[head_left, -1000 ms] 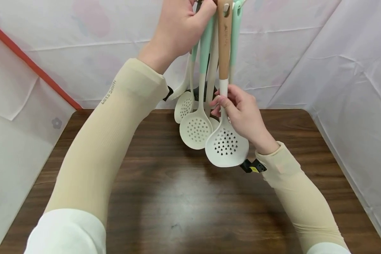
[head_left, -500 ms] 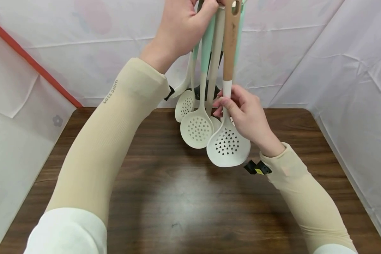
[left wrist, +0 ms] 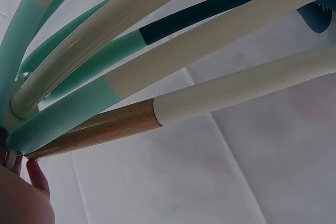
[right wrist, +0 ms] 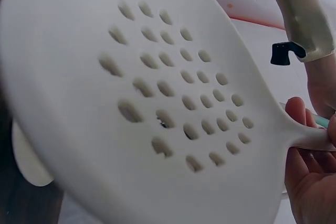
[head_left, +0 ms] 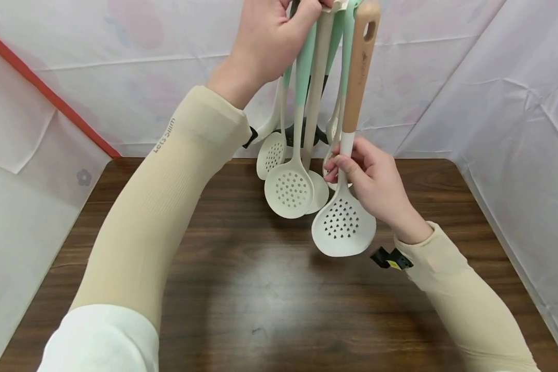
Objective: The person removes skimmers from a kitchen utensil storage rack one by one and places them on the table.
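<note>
The person is working above a dark wooden table (head_left: 269, 289), with white sheets (head_left: 469, 77) hanging behind and at both sides. The left hand (head_left: 269, 36) is raised at 12 o'clock of the head view and its fingers are curling tightly around the top ends of a bundle of kitchen utensils (head_left: 307, 103), which are hanging down from it. Their handles are mint green and cream, and one is dark. Two perforated cream heads of the bundle are hanging near 11 o'clock from the right hand, well above the table.

The right hand (head_left: 376, 186) is pinching the white neck of a slotted spoon (head_left: 344, 227) with a wooden handle. Its thumb and fingers are closing around the neck just above the round head. The spoon is standing almost upright, tilted a little, with its wooden top pointing to 1 o'clock, just beside the bundle. From the head view one cannot tell whether it is touching them. The perforated head is hanging over the table at 5 o'clock from the bundle.

In the right wrist view the spoon head is filling nearly the whole picture, and the fingertips (right wrist: 310, 156) are showing at 4 o'clock.
</note>
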